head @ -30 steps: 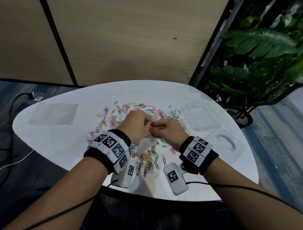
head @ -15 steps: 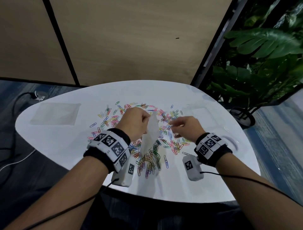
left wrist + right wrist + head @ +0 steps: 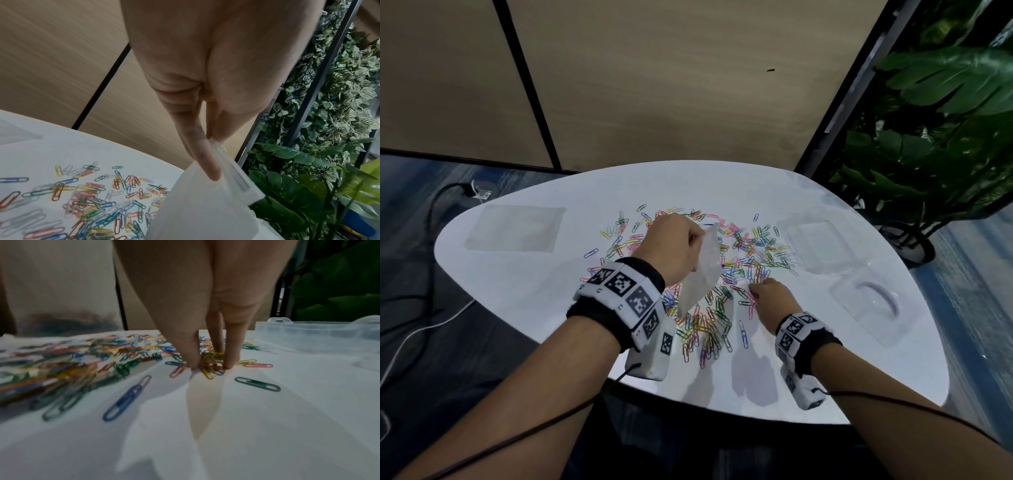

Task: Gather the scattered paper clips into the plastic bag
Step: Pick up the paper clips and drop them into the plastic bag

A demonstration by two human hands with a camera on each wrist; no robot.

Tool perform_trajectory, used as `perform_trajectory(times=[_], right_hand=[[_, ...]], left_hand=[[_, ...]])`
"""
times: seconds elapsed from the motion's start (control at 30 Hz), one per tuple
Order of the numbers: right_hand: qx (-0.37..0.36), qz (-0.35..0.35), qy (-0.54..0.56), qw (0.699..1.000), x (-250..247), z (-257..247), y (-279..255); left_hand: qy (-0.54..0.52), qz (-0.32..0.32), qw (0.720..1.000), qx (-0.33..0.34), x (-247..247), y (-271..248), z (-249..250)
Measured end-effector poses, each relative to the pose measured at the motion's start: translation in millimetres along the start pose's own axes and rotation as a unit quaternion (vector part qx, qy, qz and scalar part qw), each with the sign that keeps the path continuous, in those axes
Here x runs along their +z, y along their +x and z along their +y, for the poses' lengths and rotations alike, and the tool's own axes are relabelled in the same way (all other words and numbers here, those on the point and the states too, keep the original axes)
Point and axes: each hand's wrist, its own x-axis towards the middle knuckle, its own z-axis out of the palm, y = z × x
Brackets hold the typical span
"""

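Note:
Many coloured paper clips (image 3: 736,260) lie scattered across the middle of the white table (image 3: 524,291). My left hand (image 3: 678,246) pinches the top edge of a cloudy plastic bag (image 3: 702,270), which hangs above the clips; the left wrist view shows finger and thumb (image 3: 207,162) closed on the bag (image 3: 205,207). My right hand (image 3: 770,298) is down on the table at the right side of the pile. Its fingertips (image 3: 193,361) pinch a small clump of clips (image 3: 211,365).
A clear plastic box (image 3: 822,246) and its clear lid with a handle (image 3: 873,305) sit on the table's right side. Another flat plastic bag (image 3: 513,228) lies at the far left. A leafy plant (image 3: 935,137) stands beyond the right edge. Cables lie on the floor at left.
My right hand let go of the bag's mouth, moved right and down to the table, and closed on a clump of clips. My left hand kept the bag raised.

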Motion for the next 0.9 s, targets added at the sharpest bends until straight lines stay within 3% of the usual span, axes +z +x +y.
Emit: perform_trajectory(times=[0.1,0.23,0.3,0.33,0.4,0.47,0.57,0.63,0.67,0.73,0.8,0.9], right_hand=[[-0.006,0.016,-0.008,1.000,-9,-5,-4],[0.081,0.026,0.138,0.987,-31,15,-3],[0.147,0.017,0.239,0.960,-45,27,-2],[0.183,0.010,0.323,0.929,-53,30,-2],[0.215,0.010,0.515,0.830,-74,26,-2],[0.180,0.008,0.665,0.725,-100,11,-6],[0.111,-0.051,0.787,0.605,-140,-23,-17],[0.091,-0.089,0.823,0.553,-150,-43,-25],[0.090,-0.103,0.825,0.549,-150,-52,-29],[0.083,-0.122,0.806,0.574,-144,-66,-34],[0.080,-0.113,0.765,0.629,-136,-75,-39],[0.060,-0.042,0.676,0.733,-125,-81,-39]], left_hand=[[-0.002,0.002,1.000,-0.006,-1,-1,0],[-0.005,0.001,1.000,-0.005,-3,-2,0],[-0.006,-0.003,1.000,-0.002,-3,-2,1],[-0.005,-0.006,1.000,-0.003,-3,-2,2],[-0.003,-0.010,1.000,-0.004,-2,-1,4],[0.002,-0.012,1.000,-0.002,-2,-1,5],[0.012,-0.015,1.000,-0.003,1,-1,5],[0.007,-0.022,1.000,0.000,3,-3,5],[-0.003,-0.026,1.000,0.005,4,-4,6],[-0.029,-0.030,0.999,0.011,5,-6,9],[-0.054,-0.028,0.998,0.007,7,-8,13],[-0.072,-0.022,0.997,-0.001,10,-8,17]])
